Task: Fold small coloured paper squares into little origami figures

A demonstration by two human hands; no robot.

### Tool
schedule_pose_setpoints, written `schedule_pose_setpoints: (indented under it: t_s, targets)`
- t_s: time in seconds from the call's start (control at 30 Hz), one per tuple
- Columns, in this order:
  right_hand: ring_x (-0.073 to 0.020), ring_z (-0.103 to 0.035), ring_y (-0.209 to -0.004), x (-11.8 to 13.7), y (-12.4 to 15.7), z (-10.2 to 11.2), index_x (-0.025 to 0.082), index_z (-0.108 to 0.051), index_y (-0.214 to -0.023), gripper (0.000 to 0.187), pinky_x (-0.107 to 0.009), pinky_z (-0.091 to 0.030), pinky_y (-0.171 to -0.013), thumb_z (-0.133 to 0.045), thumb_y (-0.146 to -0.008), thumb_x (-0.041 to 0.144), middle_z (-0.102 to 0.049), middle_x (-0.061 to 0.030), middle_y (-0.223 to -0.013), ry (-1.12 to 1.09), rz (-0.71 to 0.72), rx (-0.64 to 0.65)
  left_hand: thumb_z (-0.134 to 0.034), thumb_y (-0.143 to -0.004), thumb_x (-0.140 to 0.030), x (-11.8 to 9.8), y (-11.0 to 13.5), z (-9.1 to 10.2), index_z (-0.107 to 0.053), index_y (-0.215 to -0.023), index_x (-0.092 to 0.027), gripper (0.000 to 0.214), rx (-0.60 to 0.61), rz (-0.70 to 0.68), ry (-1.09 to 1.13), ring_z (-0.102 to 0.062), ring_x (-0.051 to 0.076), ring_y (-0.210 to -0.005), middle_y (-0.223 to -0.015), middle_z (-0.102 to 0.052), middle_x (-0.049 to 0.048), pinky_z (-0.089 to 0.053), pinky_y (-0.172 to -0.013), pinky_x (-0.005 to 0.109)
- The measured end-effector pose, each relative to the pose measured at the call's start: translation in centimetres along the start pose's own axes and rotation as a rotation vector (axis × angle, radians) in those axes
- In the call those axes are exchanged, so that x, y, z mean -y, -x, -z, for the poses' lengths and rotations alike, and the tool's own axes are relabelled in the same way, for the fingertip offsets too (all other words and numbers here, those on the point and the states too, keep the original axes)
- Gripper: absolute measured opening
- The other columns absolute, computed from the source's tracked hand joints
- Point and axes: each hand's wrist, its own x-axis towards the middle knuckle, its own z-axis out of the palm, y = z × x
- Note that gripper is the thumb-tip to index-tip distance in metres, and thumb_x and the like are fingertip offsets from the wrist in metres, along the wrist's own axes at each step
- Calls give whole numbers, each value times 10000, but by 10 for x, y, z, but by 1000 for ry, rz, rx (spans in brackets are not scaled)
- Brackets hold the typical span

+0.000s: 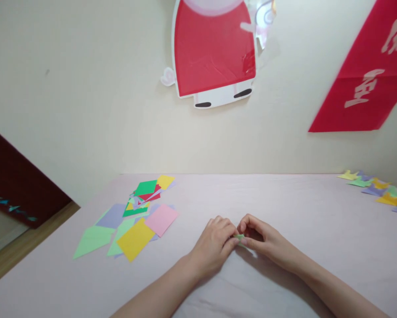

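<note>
Low in the middle of the pale pink table (284,198), my left hand (214,243) and my right hand (262,240) meet fingertip to fingertip. Both pinch a small folded piece of light green paper (240,237), mostly hidden by the fingers. The hands rest on the tabletop with fingers curled. To their left lies a loose spread of coloured paper squares (132,221), among them a yellow sheet (136,239), a pink sheet (161,219) and a light green sheet (92,240).
Several folded paper shapes (380,187) in yellow, green and purple lie at the table's far right edge. The table backs onto a cream wall with a red cartoon cut-out (214,53) and a red banner (367,75). Wooden floor (16,251) shows at left.
</note>
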Motion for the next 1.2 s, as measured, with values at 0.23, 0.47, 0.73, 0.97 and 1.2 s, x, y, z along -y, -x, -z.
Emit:
schedule_pose_setpoints:
  t_s: [0.23,0.47,0.73,0.97,1.2]
  targets:
    - [-125,-419,-646,-4,-2,4,185,-578,-850,238,-236,-329,-590,-643,-843,413,-467,37,-699,32,-32,-43,-516,-918,-231,0,-2,5,-566,-805,-185,133,-69,109,133,-501,157,-769,-791,-556,-3,-383,-726,272]
    - [-134,-463,-637,-6,-6,-2,184,-600,-733,300,-240,-361,-604,-598,-847,461,-525,25,-658,64,-69,-105,-539,-880,-276,0,-8,4,-586,-903,-175,114,-93,193,449,-526,135,-749,-819,-591,-7,-405,-705,245]
    - [-144,-496,-627,-7,-7,-3,187,-650,-735,334,-245,-384,-601,-564,-850,488,-554,16,-641,74,-48,-189,-546,-777,-206,1,-9,3,-583,-874,-167,111,-78,211,457,-490,135,-715,-757,-547,-16,-383,-670,249]
    - [-155,-518,-640,-3,-8,1,180,-627,-725,394,-254,-410,-631,-513,-869,529,-551,11,-634,26,-40,-266,-532,-819,-213,-1,-9,3,-504,-738,-186,90,-144,206,331,-442,133,-701,-736,-480,-24,-350,-660,255]
    - [-163,-487,-632,1,-7,-9,191,-574,-669,384,-267,-385,-594,-563,-843,533,-541,1,-637,169,-32,-255,-515,-839,-155,-5,-8,-4,-500,-737,-201,113,-66,60,65,-483,168,-791,-780,-533,-2,-361,-750,284]
